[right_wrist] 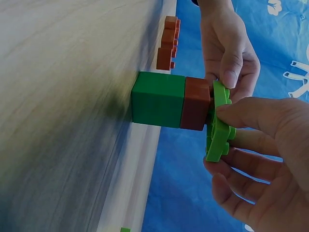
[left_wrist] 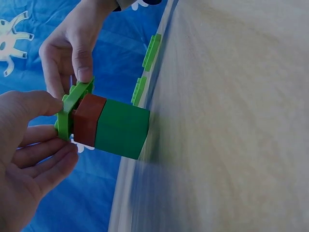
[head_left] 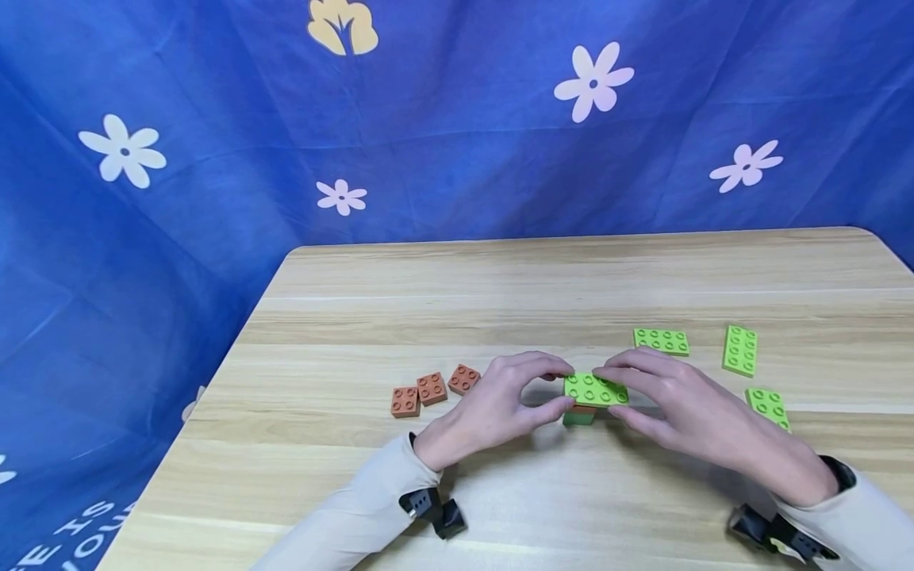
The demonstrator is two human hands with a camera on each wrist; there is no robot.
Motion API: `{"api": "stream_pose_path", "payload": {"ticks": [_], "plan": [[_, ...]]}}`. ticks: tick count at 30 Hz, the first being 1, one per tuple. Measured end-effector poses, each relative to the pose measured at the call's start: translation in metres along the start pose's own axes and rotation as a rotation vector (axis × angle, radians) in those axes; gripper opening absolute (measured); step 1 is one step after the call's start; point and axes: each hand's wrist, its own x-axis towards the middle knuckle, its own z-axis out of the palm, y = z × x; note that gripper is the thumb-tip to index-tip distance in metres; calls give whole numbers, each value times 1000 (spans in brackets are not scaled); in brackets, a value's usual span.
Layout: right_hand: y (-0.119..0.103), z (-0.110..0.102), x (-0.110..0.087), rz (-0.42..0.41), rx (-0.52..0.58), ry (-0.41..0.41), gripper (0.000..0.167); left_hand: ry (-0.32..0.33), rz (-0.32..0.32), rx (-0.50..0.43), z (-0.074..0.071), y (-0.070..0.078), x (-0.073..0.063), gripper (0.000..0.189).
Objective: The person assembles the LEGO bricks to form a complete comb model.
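A dark green block (right_wrist: 158, 99) stands on the table with a reddish-brown brick (right_wrist: 195, 104) on top. Over the brown brick lies a light green studded plate (head_left: 594, 389), slightly tilted, and brown studs show in the gap beneath it in the right wrist view. My left hand (head_left: 494, 403) pinches the plate's left end between thumb and fingers. At the opposite end, my right hand (head_left: 681, 406) pinches the same plate, its thumb along the near edge.
Left of the stack, three brown bricks (head_left: 432, 388) lie in a loose row. Three more light green plates are on the right: one behind my right hand (head_left: 662, 341), another farther right (head_left: 739, 350), and one by the right wrist (head_left: 769, 408). A blue curtain (head_left: 457, 119) hangs behind the table (head_left: 500, 293).
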Motion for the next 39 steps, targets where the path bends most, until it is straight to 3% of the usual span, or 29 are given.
{"api": "stream_pose_path", "payload": {"ticks": [13,26,39], "plan": [[-1,-1,1,-12,3,17,36,-9,-22,-2,-1,0,-1,26],[-2,2,6,-43,42,75,38,-68,-14,-26,-7,-1,2,25],[-2,5,9,-53,35,91,39,-62,-29,-36,-6,1,2,22]]}}
